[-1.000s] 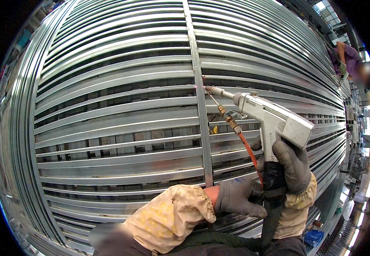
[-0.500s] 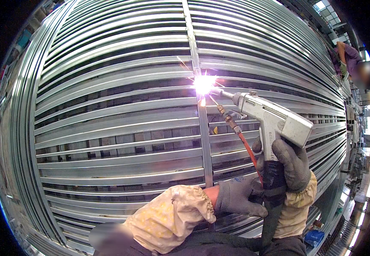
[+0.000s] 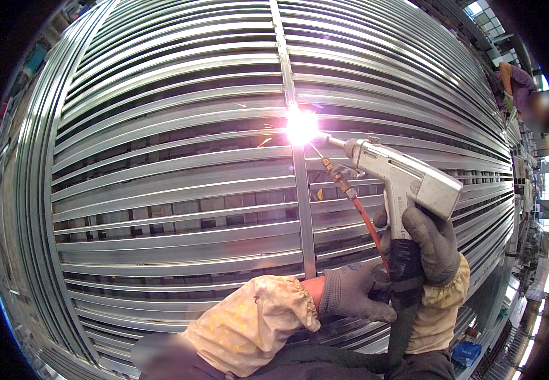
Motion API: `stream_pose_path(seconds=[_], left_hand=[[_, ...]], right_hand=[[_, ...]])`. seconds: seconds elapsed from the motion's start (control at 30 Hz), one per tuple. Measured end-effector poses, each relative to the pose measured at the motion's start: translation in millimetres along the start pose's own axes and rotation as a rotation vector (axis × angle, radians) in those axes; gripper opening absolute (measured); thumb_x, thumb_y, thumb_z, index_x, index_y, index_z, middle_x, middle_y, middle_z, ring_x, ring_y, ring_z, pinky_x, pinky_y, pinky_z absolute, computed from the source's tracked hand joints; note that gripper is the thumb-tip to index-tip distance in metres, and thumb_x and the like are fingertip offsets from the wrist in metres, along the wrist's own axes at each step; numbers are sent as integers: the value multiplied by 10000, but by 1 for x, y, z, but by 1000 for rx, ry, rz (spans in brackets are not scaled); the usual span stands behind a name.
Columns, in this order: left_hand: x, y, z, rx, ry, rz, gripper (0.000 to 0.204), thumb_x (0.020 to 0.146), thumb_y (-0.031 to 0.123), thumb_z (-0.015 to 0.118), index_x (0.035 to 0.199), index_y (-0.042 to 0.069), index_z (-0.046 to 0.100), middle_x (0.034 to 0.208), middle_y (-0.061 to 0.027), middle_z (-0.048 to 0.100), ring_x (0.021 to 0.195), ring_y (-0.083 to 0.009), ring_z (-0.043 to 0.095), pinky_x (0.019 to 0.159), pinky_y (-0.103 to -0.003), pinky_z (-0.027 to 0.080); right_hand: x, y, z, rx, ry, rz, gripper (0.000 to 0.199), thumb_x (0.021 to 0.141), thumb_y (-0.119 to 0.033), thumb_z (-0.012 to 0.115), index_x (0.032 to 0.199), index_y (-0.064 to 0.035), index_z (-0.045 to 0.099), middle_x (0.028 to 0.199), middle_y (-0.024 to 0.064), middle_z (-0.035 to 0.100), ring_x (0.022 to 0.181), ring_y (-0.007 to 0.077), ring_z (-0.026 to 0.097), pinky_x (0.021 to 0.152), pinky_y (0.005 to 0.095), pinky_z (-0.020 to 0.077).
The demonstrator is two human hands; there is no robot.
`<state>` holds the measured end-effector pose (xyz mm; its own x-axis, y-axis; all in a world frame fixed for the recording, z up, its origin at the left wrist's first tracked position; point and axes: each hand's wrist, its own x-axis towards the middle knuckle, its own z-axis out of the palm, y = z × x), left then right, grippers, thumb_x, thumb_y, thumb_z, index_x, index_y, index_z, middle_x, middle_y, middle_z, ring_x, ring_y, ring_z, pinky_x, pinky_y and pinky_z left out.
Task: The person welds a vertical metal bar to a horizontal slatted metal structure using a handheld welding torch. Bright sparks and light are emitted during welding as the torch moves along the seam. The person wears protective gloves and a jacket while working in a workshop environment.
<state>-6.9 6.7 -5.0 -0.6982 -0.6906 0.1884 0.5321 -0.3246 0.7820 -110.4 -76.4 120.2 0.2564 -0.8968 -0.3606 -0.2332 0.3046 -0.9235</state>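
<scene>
A silver handheld welding gun (image 3: 407, 174) points up and left, its nozzle at the middle bar (image 3: 306, 234) of a large metal grille (image 3: 179, 235). White-pink glare (image 3: 301, 125) with sparks hides the nozzle tip and the spot beneath. My right hand (image 3: 434, 244), in a grey glove, is closed around the gun's grip. Lower down, my gloved left hand (image 3: 353, 292) is wrapped against the black-taped cable (image 3: 406, 288) under the grip; some of its fingers are hidden behind it. A red wire-feed tube (image 3: 368, 221) with brass fittings runs from the cable towards the glare.
Long parallel slats fill most of the view, with dark gaps between them. Stacked metal lengths (image 3: 37, 209) run along the left side. At the upper right another person (image 3: 520, 88) bends near the grille's edge. A blue object (image 3: 466, 353) lies at the lower right.
The gun has shifted very slightly left. The glare has changed shape, and sparks now fly out to its left. Both hands keep the same hold.
</scene>
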Motion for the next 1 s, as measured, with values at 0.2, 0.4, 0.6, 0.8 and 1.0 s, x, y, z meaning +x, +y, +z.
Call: stream_pose_path(seconds=[0.2, 0.4, 0.6, 0.8, 1.0], left_hand=[[1, -6, 2, -35, -18, -8, 510, 869, 218, 778, 1282, 6, 566, 888, -68, 709, 710, -102, 603, 622, -277, 496], [2, -6, 0, -18, -52, 33, 497, 876, 207, 769, 1279, 0, 564, 869, -59, 701, 658, -84, 589, 565, -257, 476], [0, 1, 3, -57, -9, -17, 477, 869, 213, 773, 1250, -5, 585, 846, -62, 704, 646, -94, 598, 569, -264, 483], [-2, -3, 2, 57, 5, -83, 426, 856, 244, 786, 1174, -3, 648, 838, -73, 705, 678, -112, 624, 607, -285, 503], [0, -10, 4, -33, -1, -39, 439, 854, 265, 783, 1183, 4, 653, 843, -71, 705, 709, -123, 641, 628, -291, 513]], right_hand=[[-2, -9, -2, 86, -51, 89, 420, 958, -185, 690, 1291, 30, 551, 999, 134, 705, 759, 163, 689, 616, 277, 574], [-4, -7, 1, 48, -15, 59, 425, 957, -209, 695, 1282, 29, 560, 993, 125, 705, 741, 157, 689, 599, 281, 577], [-6, -10, 2, 62, -15, 76, 418, 954, -212, 698, 1263, 40, 572, 984, 127, 702, 731, 154, 688, 595, 278, 576], [-6, -6, 3, 0, -7, 51, 509, 940, -312, 693, 1258, 57, 546, 955, 176, 686, 695, 180, 700, 572, 267, 589], [-8, -11, 5, 72, -29, 62, 346, 973, -189, 660, 1210, 54, 592, 951, 138, 702, 713, 168, 691, 607, 286, 578]])
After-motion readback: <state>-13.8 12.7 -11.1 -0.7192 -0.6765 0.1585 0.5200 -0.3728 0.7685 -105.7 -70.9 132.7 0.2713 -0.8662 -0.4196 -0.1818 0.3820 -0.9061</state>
